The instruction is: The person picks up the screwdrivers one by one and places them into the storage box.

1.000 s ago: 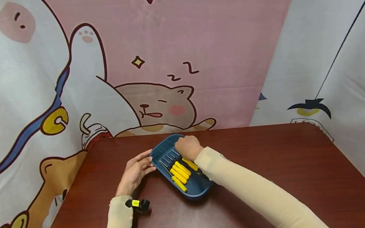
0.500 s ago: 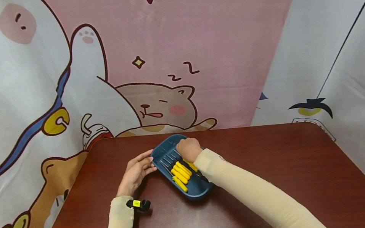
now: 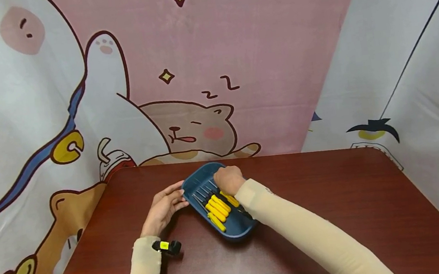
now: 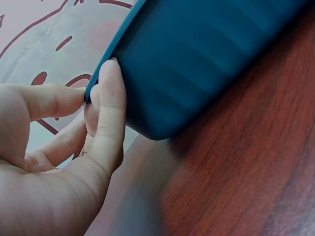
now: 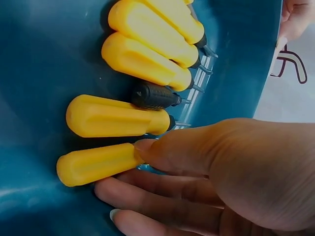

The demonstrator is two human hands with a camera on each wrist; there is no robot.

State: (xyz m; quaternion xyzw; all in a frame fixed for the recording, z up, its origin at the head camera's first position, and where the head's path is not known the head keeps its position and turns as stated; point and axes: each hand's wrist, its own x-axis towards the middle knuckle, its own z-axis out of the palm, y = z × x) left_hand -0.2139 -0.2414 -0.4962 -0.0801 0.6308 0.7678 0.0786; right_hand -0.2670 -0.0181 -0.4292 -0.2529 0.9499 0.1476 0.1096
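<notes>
A blue oblong tray [image 3: 238, 230] lies slantwise near the back of the table, holding several screwdrivers [image 3: 217, 209] side by side. At its left rim my left hand [image 3: 163, 210] pinches the edge, thumb on one side and fingertips against the outer wall [image 4: 197, 64]. My right hand [image 3: 229, 180] reaches into the tray from the right. In the right wrist view its thumb and fingers pinch the end screwdriver [image 5: 96, 166] just ahead of the yellow handle. Beside that one lie another yellow-handled screwdriver [image 5: 113, 118] and a black-handled one [image 5: 152, 96]. Most held shaft is hidden by the hand.
The brown wooden table [image 3: 335, 195] stretches out on both sides of the tray. Behind it hangs a cloth backdrop [image 3: 267, 56] with cartoon animals. A small black camera [image 3: 169, 246] is strapped to the left wrist.
The right hand has shifted very slightly to the right and nearer within the tray. My left hand keeps its hold on the rim, and the screwdrivers look the same.
</notes>
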